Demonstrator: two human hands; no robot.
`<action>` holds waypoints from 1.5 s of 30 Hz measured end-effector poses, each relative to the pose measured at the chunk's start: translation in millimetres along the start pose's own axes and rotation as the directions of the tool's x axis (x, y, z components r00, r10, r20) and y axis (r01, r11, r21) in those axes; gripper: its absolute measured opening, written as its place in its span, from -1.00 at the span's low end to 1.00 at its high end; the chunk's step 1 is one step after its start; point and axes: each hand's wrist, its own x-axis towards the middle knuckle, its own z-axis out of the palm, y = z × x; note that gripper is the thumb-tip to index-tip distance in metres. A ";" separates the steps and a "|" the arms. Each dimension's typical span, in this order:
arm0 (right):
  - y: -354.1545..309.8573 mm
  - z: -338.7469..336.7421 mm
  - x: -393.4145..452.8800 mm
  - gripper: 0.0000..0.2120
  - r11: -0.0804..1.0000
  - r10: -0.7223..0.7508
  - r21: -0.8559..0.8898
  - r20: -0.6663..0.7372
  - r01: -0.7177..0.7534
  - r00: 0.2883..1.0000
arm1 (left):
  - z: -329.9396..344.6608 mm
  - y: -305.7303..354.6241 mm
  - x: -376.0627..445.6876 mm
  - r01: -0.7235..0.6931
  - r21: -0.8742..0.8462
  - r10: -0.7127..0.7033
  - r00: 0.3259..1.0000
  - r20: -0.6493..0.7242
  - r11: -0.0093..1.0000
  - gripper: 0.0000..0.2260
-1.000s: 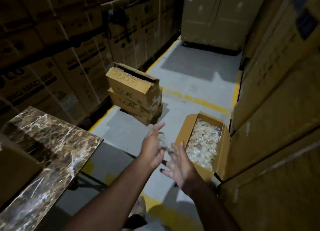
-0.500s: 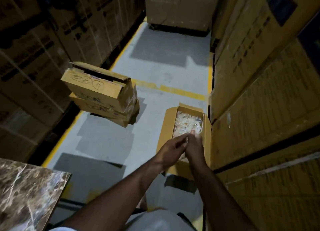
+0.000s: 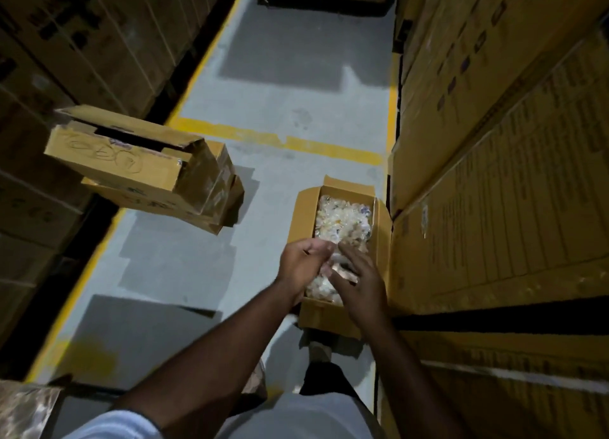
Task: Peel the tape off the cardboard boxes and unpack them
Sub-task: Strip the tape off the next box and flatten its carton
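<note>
left hand's [image 3: 301, 263] grip blurred; box contents [image 3: 342, 221] indistinct

Yellow floor lines [image 3: 280, 141] cross grey floor [image 3: 290, 102]; perhaps marble slab [image 3: 23, 409] near-left.

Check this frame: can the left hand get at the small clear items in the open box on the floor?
Probably yes. The open box has its flaps folded back, its clear items are exposed, and the left hand is already over them beside the right hand.
</note>
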 end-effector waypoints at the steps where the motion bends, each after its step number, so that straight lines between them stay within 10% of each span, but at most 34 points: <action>1: 10.5 -3.2 16.4 -0.50 1.000 0.020 -0.020 -0.039 -0.021 0.999 | 14.1 0.3 8.6 0.027 0.024 -0.028 0.998 0.047 0.999 -0.78; 15: 112.1 -2.0 170.6 -0.87 0.993 0.121 0.010 -0.173 -0.121 0.978 | 92.7 -56.5 159.6 0.153 -0.072 -0.154 0.988 -0.017 0.986 -0.88; 20: 135.2 -0.5 195.4 -0.65 0.978 0.206 0.011 -0.156 -0.207 0.966 | 89.2 -78.0 183.9 0.118 -0.011 -0.118 0.980 -0.162 0.993 -0.74; 27: 161.4 -11.4 212.6 -0.81 0.978 0.037 -0.198 -0.147 -0.066 0.988 | 95.1 -91.0 202.1 -0.103 0.333 0.144 0.984 -0.100 0.937 -0.87; 39: 176.4 -16.6 243.5 -0.94 0.953 0.150 -0.252 -0.100 -0.171 0.984 | 100.7 -92.7 213.2 0.026 0.230 -0.011 0.998 -0.065 0.973 -0.88; 45: 185.6 -10.4 251.4 -0.66 0.934 0.211 -0.272 -0.101 -0.231 0.972 | 98.2 -99.7 223.8 -0.013 0.299 -0.020 0.994 0.109 0.954 -0.73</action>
